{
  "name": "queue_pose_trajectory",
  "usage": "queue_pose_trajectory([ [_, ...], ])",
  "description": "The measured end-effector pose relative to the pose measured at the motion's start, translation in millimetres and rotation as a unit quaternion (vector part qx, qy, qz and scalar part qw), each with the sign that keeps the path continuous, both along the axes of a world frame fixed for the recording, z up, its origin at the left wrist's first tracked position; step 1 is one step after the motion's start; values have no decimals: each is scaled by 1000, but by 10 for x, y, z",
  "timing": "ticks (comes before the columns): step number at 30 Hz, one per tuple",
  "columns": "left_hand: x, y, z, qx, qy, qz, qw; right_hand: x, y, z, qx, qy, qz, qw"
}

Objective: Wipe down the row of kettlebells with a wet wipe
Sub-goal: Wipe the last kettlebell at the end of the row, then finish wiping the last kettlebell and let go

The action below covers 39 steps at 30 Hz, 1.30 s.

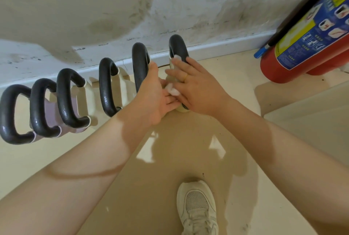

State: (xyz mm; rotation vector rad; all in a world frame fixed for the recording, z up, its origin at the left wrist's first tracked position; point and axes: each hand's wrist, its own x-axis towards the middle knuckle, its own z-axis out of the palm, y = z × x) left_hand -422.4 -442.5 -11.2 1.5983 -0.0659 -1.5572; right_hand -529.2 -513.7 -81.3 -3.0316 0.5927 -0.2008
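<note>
Several kettlebells with black handles stand in a row along the wall; the left ones (51, 114) have lilac bodies, the others cream. My right hand (196, 91) presses a white wet wipe (172, 89) flat against the cream body of the rightmost kettlebell (178, 46), and a bit of wipe shows at the handle base. My left hand (153, 95) lies over the near end of the neighbouring kettlebell handle (139, 61), thumb along it. Its fingers reach under my right hand to the rightmost kettlebell, whose body is mostly hidden.
A red fire extinguisher (302, 49) leans at the right by the white baseboard (217, 48), with a blue object (259, 53) beside it. A beige panel (306, 106) lies at the right edge. My white shoe (196, 208) is on the glossy beige floor below.
</note>
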Motion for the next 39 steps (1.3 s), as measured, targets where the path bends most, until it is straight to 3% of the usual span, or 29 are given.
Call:
queue_pose_trajectory([
  [2, -9, 76, 23, 2, -20, -23, 1000, -112, 108, -10, -46, 38, 32, 998],
  [5, -91, 204, -32, 11, -120, -76, 990, -257, 286, -24, -77, 71, 83, 991],
  [7, -116, 298, -41, -4, -165, -85, 983, -298, 434, 95, 1, 75, 90, 993],
  [9, -115, 342, -12, -41, -165, -86, 982, -248, 511, 305, 137, 11, 17, 990],
  [10, -122, 347, 21, -57, -157, -94, 982, -234, 532, 416, 212, -34, -41, 976],
  [12, -141, 328, 106, -80, -129, -107, 983, -197, 596, 636, 386, -151, -164, 895],
  [13, -150, 304, 144, -88, -108, -111, 984, -200, 628, 713, 413, -206, -209, 862],
  [18, -302, 234, 205, -104, -87, -178, 975, -429, 674, 862, 404, -392, -349, 749],
  [22, -568, 190, 231, -154, -4, -194, 969, -678, 662, 988, 443, -440, -370, 688],
  [24, -677, 115, 293, -161, 11, -173, 972, -793, 660, 1049, 399, -424, -406, 704],
  [27, -818, -46, 470, -169, 5, -181, 969, -979, 659, 1191, 223, -352, -458, 785],
  [30, -966, -195, 688, -189, -18, -206, 960, -1162, 661, 1428, 66, -273, -488, 826],
  [32, -1103, -265, 836, -221, -50, -196, 954, -1290, 695, 1572, 43, -228, -477, 848],
  [36, -1453, -336, 1185, -317, -132, -199, 918, -1582, 745, 1923, 84, -309, -462, 827],
  [39, -1744, -302, 1463, -376, -110, -247, 886, -1837, 769, 2165, 39, -355, -495, 792],
])
